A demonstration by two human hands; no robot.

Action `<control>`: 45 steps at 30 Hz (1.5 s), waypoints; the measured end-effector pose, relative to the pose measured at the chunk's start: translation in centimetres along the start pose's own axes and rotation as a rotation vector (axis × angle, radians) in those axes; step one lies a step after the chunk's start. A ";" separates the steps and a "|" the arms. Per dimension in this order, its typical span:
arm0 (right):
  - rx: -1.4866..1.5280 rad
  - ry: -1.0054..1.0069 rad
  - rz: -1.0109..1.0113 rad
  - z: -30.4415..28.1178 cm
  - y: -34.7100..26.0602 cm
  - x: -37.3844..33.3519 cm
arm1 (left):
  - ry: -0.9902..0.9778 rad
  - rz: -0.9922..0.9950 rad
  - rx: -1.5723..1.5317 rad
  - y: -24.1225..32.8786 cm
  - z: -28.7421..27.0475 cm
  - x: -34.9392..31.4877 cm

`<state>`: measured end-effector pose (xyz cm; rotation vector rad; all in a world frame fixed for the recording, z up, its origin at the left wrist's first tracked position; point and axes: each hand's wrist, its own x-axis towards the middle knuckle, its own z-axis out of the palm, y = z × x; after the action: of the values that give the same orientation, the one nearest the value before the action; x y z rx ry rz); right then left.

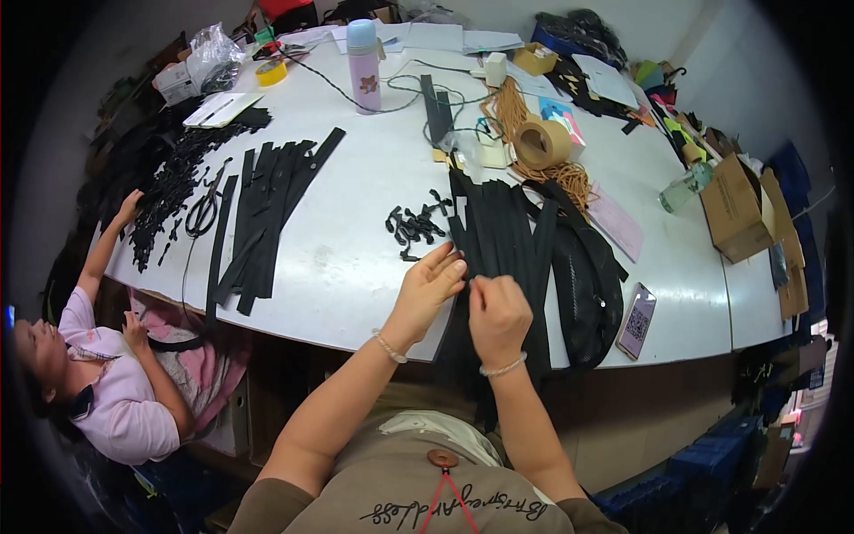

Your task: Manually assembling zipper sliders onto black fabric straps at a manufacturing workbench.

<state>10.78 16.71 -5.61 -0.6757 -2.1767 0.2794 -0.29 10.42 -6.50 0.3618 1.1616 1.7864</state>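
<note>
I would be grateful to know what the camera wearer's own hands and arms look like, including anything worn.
The left hand and right hand are ungloved. A pale, beaded-looking bracelet circles the left wrist, and a similar second bracelet the right. The forearms are bare, below short brown sleeves.

Hands: two, left hand (pixel 422 294) and right hand (pixel 501 311)
Bracelets (pixel 389 347): two, nearer than the fingers (pixel 434 258)
Black strip bundles (pixel 485 222): two, by the fingers and well left
Small-piece piles (pixel 411 230): two, just beyond the left fingers and far left; pieces overlap too much to count
Bottles (pixel 365 84): two, beyond and far right
Black scissors (pixel 212 194): one pair, left
Black bag (pixel 583 294): one, right
Phone (pixel 636 322): one, farther right
</note>
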 end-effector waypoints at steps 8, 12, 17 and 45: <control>0.428 -0.242 0.241 -0.7 -1.1 -2.2 | 0.013 -0.023 0.013 0.0 -2.4 0.1; 0.362 -0.280 0.240 -0.8 0.6 -2.5 | -0.006 -0.092 0.067 0.8 -3.6 -0.6; 0.114 -0.392 0.179 -0.9 0.2 -2.8 | -0.038 -0.099 0.067 1.0 -3.9 -1.4; 1.437 -0.411 0.875 -2.1 -3.3 -3.6 | 0.074 0.475 0.437 -1.3 -2.4 -8.2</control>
<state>13.04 11.88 -5.26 -0.6228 -1.2638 2.2615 3.05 2.46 -6.85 0.8964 1.6223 1.9410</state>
